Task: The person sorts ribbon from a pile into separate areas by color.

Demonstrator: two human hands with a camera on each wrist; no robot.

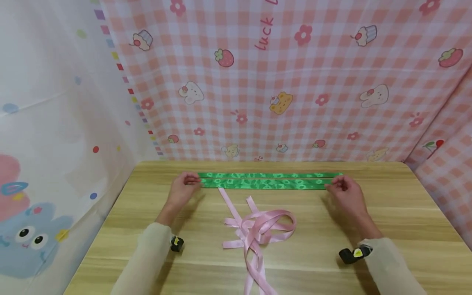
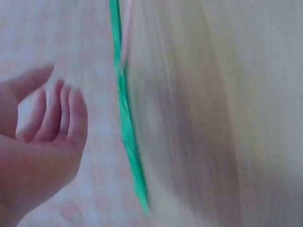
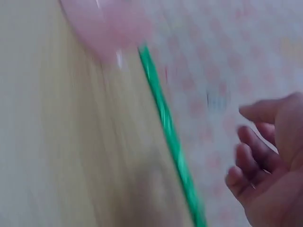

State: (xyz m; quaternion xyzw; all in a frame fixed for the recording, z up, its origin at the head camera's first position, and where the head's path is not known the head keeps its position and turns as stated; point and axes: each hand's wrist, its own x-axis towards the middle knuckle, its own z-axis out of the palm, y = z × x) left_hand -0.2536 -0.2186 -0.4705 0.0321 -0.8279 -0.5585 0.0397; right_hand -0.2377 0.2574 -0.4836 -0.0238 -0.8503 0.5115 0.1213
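Two parallel strips of shiny green ribbon point(image 1: 262, 183) lie straight across the far part of the table. At their left end is my left hand point(image 1: 184, 186), and my right hand point(image 1: 346, 192) is at the right end. The left wrist view shows the left hand point(image 2: 52, 127) with loosely bent fingers, nothing in them, apart from the green ribbon point(image 2: 127, 123). Similarly, the right hand point(image 3: 265, 156) has its thumb away from its half-curled fingers, with a gap to the green ribbon point(image 3: 165, 123). Both wrist views are blurred.
A loose, looped pink ribbon point(image 1: 254, 233) lies on the wooden table point(image 1: 313, 270) between my forearms, one end reaching the green strips. Behind the table hangs a pink checked cloth point(image 1: 258, 82). A white patterned cloth point(image 1: 55, 131) hangs at the left.
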